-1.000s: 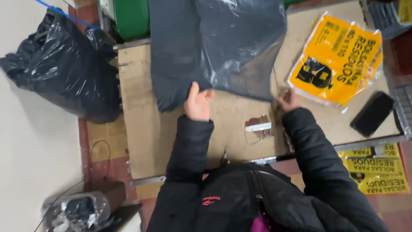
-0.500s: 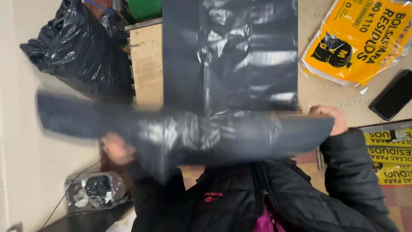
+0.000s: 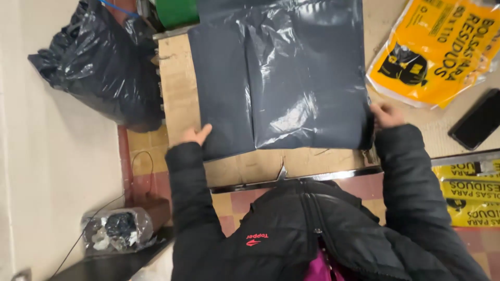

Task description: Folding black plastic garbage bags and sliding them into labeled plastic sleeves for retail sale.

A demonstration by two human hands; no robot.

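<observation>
A large dark grey plastic bag (image 3: 281,78) lies spread flat on a cardboard-covered table (image 3: 174,88). My left hand (image 3: 197,135) rests on the bag's near left corner with its fingers flat. At the near right edge, my right hand (image 3: 385,113) pinches the bag. Both my arms are in black padded jacket sleeves.
A yellow pack of bags (image 3: 435,49) lies at the table's right, with a black phone (image 3: 476,118) beside it. A full black rubbish bag (image 3: 101,65) stands on the floor at left. More yellow packs (image 3: 469,190) sit below the table edge. A green object (image 3: 177,10) is at the back.
Half a second ago I held the bag lifted and stretched between my hands near my body. Now it lies flat on the table, with my hands at its near corners.
</observation>
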